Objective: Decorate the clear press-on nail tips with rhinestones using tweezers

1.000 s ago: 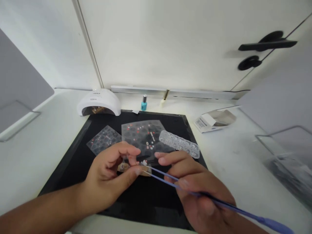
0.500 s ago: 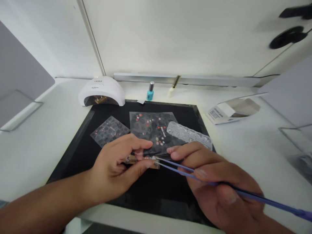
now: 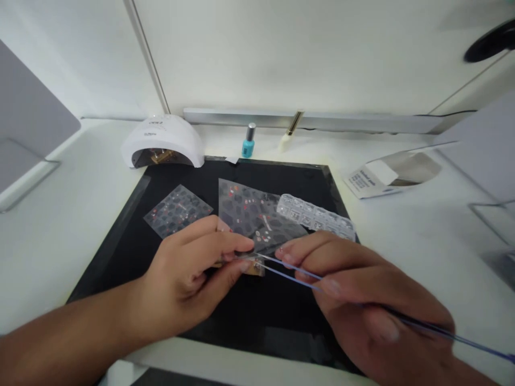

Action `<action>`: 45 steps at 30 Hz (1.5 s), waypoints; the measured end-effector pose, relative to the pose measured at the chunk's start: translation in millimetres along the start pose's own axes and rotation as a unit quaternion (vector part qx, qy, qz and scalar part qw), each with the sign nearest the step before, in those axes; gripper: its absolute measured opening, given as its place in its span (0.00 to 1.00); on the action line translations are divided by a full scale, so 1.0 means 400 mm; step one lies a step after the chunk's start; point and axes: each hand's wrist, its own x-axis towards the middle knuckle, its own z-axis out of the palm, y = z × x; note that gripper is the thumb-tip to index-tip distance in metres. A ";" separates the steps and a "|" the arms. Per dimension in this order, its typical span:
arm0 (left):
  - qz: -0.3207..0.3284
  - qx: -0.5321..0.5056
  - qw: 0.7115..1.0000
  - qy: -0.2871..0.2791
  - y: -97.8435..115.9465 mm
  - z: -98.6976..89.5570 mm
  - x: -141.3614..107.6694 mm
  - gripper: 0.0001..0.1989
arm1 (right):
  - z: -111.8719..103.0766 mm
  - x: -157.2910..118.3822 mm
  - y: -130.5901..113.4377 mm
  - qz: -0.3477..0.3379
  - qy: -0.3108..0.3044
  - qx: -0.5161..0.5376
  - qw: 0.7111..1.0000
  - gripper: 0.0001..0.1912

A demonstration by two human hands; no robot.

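My left hand (image 3: 197,273) pinches a small golden-brown block (image 3: 256,268) between thumb and fingers, above the black mat (image 3: 257,332). In my right hand (image 3: 362,289) are thin blue-purple tweezers (image 3: 292,271), whose tips are apart at the block and by my left fingertips. Behind the hands lies a clear sticker sheet (image 3: 249,214) with small red and white designs, its lower edge partly hidden by the left fingers. Another sticker sheet (image 3: 177,212) lies to the left. A clear compartment case (image 3: 316,217) rests to the right, behind my right hand.
At the back left stands a white nail lamp (image 3: 163,136) with golden pieces inside. A turquoise bottle (image 3: 248,142) and a gold-handled brush or bottle (image 3: 292,128) stand behind the mat. An open white box (image 3: 374,179) lies at the right.
My left fingers have closed down nearer the thumb over the block. The large sticker sheet has tilted, and its near edge is pulled toward the fingers. The view has shifted slightly.
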 end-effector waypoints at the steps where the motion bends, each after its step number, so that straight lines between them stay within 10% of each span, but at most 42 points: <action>1: 0.006 0.007 1.000 -0.002 0.002 -0.002 0.001 0.08 | 0.000 0.001 0.000 0.002 -0.003 -0.004 1.000 0.14; 45: 0.059 0.029 0.994 -0.085 0.012 -0.033 0.005 0.10 | -0.005 0.018 -0.008 0.069 0.005 0.082 0.994 0.13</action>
